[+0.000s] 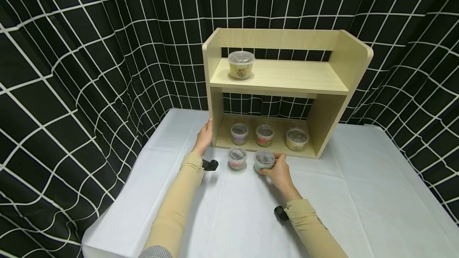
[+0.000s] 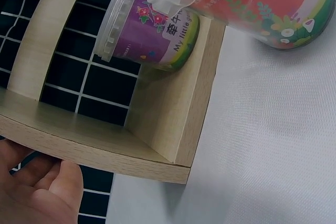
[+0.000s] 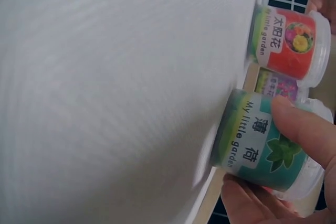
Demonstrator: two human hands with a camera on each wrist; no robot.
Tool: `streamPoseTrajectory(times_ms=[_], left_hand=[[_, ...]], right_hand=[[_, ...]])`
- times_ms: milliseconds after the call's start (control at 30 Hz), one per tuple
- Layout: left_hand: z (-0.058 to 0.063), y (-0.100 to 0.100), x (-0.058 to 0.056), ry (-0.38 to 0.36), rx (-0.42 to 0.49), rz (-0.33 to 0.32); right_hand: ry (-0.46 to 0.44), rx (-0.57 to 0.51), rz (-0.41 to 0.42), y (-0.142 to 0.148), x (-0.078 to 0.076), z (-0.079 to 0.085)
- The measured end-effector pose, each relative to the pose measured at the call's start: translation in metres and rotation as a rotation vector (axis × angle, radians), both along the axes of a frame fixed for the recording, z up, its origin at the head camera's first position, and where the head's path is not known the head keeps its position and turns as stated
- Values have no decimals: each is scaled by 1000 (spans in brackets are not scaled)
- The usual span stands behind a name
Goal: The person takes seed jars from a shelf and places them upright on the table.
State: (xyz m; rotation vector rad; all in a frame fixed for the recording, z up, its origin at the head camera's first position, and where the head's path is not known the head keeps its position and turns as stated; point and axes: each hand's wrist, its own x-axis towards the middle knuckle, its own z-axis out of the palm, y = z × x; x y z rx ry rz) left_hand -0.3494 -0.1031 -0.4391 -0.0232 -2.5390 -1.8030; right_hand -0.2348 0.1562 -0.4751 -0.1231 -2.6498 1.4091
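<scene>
My right hand (image 1: 281, 172) grips a small clear-lidded plastic tub with a teal-green leaf label (image 3: 260, 140), thumb on one side and fingers on the other. It stands on or just above the white cloth; I cannot tell which. To its left is a tub with a red flower label (image 3: 286, 43). My left hand (image 1: 203, 136) touches the outer face of the left side panel of a wooden shelf unit (image 1: 211, 102). In the left wrist view its fingers (image 2: 47, 177) lie against that panel, their tips partly hidden.
On the lower shelf stand a purple-labelled tub (image 1: 239, 133), a red-labelled tub (image 1: 264, 135) and a wider yellow tub (image 1: 297, 139). Another yellow tub (image 1: 241, 65) sits at the upper shelf's left. White cloth (image 1: 236, 218) covers the table; a black gridded curtain (image 1: 172, 43) hangs behind.
</scene>
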Motion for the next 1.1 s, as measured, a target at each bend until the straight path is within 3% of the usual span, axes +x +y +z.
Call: streamPoseTrajectory(times_ms=[400,633,867,1100], left_hand=[[0,1,-1,-4,2,-3],[0,1,-1,-5,6,-9],[-1,1,-1,-6,12,-8],[-1,0,-1,-7,9,-7]], right_hand=[[-53,-8,19,2,-2,-2],[-61,-31,76,6,-1,-1],[-61,-107,107,12,2,9],[21,-212,153,19,0,25]])
